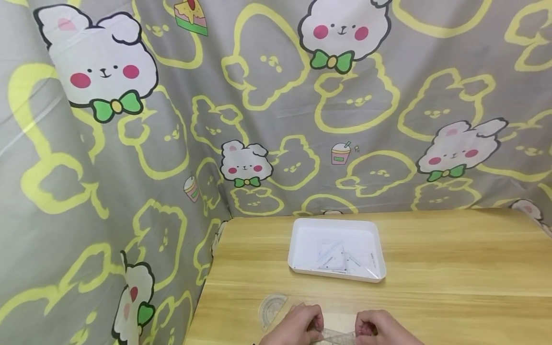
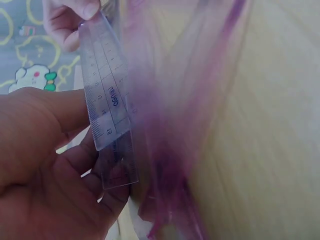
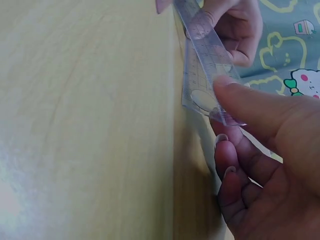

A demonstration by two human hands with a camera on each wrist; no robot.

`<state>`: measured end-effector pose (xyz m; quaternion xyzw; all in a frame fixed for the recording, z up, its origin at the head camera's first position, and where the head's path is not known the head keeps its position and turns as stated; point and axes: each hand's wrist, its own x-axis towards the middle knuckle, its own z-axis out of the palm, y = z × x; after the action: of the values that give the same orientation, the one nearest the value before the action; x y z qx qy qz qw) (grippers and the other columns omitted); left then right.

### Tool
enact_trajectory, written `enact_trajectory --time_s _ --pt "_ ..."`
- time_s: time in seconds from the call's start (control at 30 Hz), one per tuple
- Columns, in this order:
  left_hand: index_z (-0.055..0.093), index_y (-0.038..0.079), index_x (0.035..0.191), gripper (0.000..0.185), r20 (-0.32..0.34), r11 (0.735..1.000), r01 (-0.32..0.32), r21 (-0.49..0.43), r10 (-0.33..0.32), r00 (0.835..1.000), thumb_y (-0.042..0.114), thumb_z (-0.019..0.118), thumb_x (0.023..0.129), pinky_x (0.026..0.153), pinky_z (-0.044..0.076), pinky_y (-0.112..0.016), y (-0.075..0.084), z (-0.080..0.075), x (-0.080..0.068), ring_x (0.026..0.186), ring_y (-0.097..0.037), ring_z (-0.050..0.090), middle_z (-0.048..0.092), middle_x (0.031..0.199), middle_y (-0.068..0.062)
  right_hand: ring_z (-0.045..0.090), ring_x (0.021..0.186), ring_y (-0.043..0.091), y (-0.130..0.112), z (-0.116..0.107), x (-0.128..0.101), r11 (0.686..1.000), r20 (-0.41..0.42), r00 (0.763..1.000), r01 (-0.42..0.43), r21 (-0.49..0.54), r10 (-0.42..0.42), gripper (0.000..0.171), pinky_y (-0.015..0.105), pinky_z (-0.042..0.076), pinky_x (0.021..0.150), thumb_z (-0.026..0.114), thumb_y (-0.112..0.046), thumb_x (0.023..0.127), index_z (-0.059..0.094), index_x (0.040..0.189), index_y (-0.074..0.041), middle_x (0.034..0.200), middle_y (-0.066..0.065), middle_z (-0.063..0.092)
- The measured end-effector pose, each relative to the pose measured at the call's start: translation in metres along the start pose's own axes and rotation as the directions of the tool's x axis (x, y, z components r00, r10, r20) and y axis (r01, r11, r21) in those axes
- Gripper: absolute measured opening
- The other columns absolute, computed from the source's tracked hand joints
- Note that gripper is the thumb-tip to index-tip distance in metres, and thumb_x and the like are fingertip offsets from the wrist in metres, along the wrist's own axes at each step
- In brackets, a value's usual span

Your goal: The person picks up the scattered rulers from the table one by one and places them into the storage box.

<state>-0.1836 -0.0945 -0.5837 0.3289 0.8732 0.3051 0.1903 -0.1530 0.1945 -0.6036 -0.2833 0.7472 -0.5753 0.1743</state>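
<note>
Near the table's front edge, both hands hold a clear plastic ruler (image 2: pixel 107 90) with printed scales. My left hand (image 1: pixel 299 322) grips one end between thumb and fingers. At the other end, my right hand (image 1: pixel 379 327) pinches it, with the thumb lying on top in the right wrist view. A second clear measuring piece (image 3: pixel 192 82), with an oval cutout, crosses under the ruler at a slight angle. Its far parts are hidden behind the fingers. Just left of the left hand, a clear protractor (image 1: pixel 271 309) lies on the table.
A white tray (image 1: pixel 293 247) stands beyond the hands, with clear set squares (image 1: pixel 334 258) inside. The wooden table (image 1: pixel 453 268) meets a patterned grey curtain (image 1: pixel 276 124) at its back and left. A blurred pinkish see-through strip (image 2: pixel 170 140) crosses the left wrist view.
</note>
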Motion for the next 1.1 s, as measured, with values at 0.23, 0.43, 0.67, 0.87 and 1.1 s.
enact_trajectory --time_s 0.23,0.43,0.67,0.87,1.1 --pt "0.062 0.015 0.092 0.017 -0.045 0.964 0.015 -0.266 -0.028 0.999 0.005 0.076 0.094 0.066 0.049 -0.016 0.0 -0.003 -0.007 0.069 0.006 0.054 0.061 0.078 0.016 0.053 0.069 -0.007 0.001 -0.002 -0.003 0.998 -0.025 0.998 0.062 -0.009 -0.063 0.011 0.021 0.046 0.053 0.072 -0.003 0.095 0.066 0.086 -0.008 0.075 -0.016 0.059" --pt "0.062 0.017 0.092 0.018 -0.13 0.974 0.019 -0.224 -0.049 0.99 0.007 0.076 0.094 0.067 0.049 -0.017 -0.004 -0.005 -0.007 0.072 0.006 0.053 0.059 0.079 0.017 0.053 0.069 -0.006 -0.005 -0.001 -0.002 0.999 -0.079 0.997 0.007 -0.053 -0.011 0.013 0.021 0.045 0.054 0.076 -0.006 0.092 0.064 0.088 -0.009 0.078 -0.018 0.057" --pt "0.061 0.015 0.095 0.016 -0.18 0.975 -0.004 -0.222 -0.037 0.983 0.005 0.074 0.095 0.068 0.05 -0.017 0.005 -0.011 -0.006 0.074 0.006 0.053 0.06 0.082 0.015 0.052 0.069 -0.006 -0.011 -0.001 0.006 0.978 -0.185 0.982 -0.012 -0.207 -0.027 0.018 0.021 0.046 0.055 0.076 -0.012 0.095 0.058 0.095 -0.011 0.079 -0.018 0.056" --pt "0.063 0.014 0.098 0.013 -0.223 0.968 -0.018 -0.252 -0.04 0.974 0.005 0.072 0.097 0.073 0.052 -0.018 0.015 -0.021 0.007 0.08 0.005 0.057 0.064 0.087 0.014 0.055 0.071 -0.001 -0.023 -0.016 0.012 0.968 -0.272 0.961 -0.028 -0.25 -0.042 0.011 0.024 0.05 0.059 0.073 -0.014 0.098 0.062 0.097 -0.011 0.08 -0.012 0.062" --pt "0.067 0.009 0.108 0.024 -0.309 0.985 -0.165 -0.058 0.14 0.941 0.0 0.078 0.089 0.072 0.052 -0.014 0.024 -0.044 0.03 0.083 0.006 0.061 0.07 0.097 0.002 0.06 0.071 0.0 -0.035 -0.041 0.021 0.911 -0.409 0.878 0.066 -0.408 -0.247 0.017 0.024 0.053 0.059 0.078 -0.002 0.089 0.068 0.094 -0.016 0.08 -0.007 0.069"
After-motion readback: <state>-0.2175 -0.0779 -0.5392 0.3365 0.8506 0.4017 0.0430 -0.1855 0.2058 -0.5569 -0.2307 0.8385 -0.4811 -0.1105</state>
